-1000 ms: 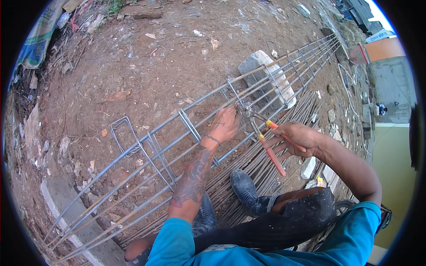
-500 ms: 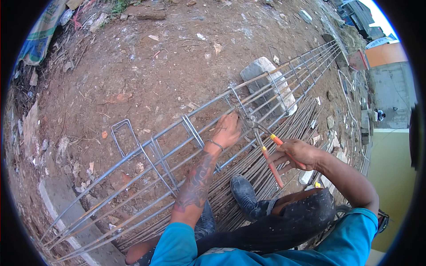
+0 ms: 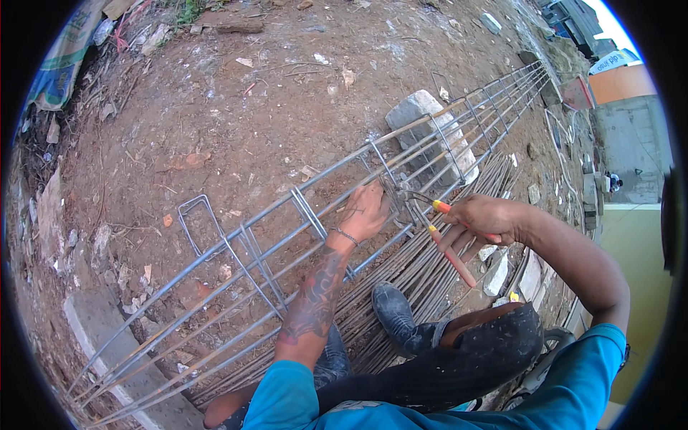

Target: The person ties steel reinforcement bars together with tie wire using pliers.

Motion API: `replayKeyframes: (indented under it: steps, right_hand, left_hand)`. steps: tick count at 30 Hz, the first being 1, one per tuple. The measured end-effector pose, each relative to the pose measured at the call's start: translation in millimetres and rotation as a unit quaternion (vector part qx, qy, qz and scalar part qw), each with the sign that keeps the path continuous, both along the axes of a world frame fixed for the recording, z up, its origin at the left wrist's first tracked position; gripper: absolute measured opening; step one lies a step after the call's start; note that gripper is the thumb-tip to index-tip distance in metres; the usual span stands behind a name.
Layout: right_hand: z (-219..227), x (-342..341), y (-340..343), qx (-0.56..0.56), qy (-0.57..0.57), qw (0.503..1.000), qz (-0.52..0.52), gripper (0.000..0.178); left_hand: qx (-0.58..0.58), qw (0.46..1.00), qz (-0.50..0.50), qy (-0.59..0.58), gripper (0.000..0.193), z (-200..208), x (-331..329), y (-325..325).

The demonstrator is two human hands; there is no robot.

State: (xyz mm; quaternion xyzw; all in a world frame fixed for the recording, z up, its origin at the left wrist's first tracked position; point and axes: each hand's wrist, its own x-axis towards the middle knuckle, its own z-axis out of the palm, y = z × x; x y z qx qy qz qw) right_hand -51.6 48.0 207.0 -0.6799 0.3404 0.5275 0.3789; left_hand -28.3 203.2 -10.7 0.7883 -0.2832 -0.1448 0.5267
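Observation:
My right hand (image 3: 487, 219) is wrapped round one orange-and-yellow handle of the pincers (image 3: 453, 259), with its fingers reaching toward the other handle. The handles stand apart. The pincers' metal head is at a crossing of the rebar cage (image 3: 320, 168), close beside my left hand (image 3: 367, 211). That hand is closed at the same crossing, against a bar and a square stirrup (image 3: 385, 168). Its fingertips are partly hidden, and whatever they pinch is too small to tell.
A pale stone block (image 3: 430, 136) props the cage's far part, and a concrete slab (image 3: 115, 344) lies under its near left end. A loose stirrup (image 3: 195, 215) leans on the cage. Thin rebar rods (image 3: 387, 287) lie bundled by my boot (image 3: 394, 315). Rubble scatters to the right.
My right hand has moved upward, swinging the pincers' handles up so that they lie flatter. The right elbow has shifted outward to the right. My left hand stays at the crossing.

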Motion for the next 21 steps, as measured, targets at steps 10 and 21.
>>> replayKeyframes:
  steps: [10,21]
  right_hand:
    - [-8,-8,1,-0.072,-0.053,0.995,-0.033,0.037]
    - [-10,-10,-10,0.005,-0.015,0.998,-0.064,0.033]
  left_hand:
    - [-0.02,1.0,0.018,0.013,0.02,7,-1,0]
    - [-0.018,1.0,0.002,-0.003,0.018,9,-3,1]
